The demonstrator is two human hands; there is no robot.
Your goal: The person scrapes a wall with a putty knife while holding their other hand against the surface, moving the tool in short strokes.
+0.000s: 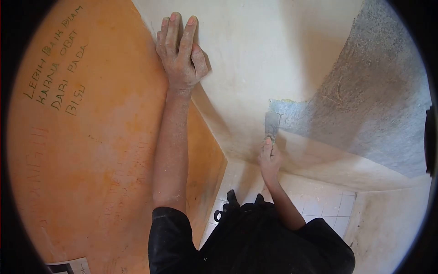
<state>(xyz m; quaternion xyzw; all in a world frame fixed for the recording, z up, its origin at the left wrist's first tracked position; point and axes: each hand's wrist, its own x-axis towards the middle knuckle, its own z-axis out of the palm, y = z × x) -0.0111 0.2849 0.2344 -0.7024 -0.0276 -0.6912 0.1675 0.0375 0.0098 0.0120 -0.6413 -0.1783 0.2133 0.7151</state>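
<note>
My left hand [181, 57] lies against the pale painted wall [242, 55], fingers spread and dusty, close to the corner with the orange wall. Lower and to the right, my right hand [270, 157] grips a putty knife [272, 123] by its handle. The knife's flat metal blade points up along the wall, its tip at the lower left edge of a scraped grey patch [360, 86]. Ragged bits of paint line the top of that patch's narrow left end. The handle is mostly hidden in my fingers.
An orange wall [114, 137] with green handwriting [57, 59] rises on the left. White floor tiles [326, 205] show below, beside another pale wall [388, 223] at the lower right. A printed paper [75, 266] is at the bottom left.
</note>
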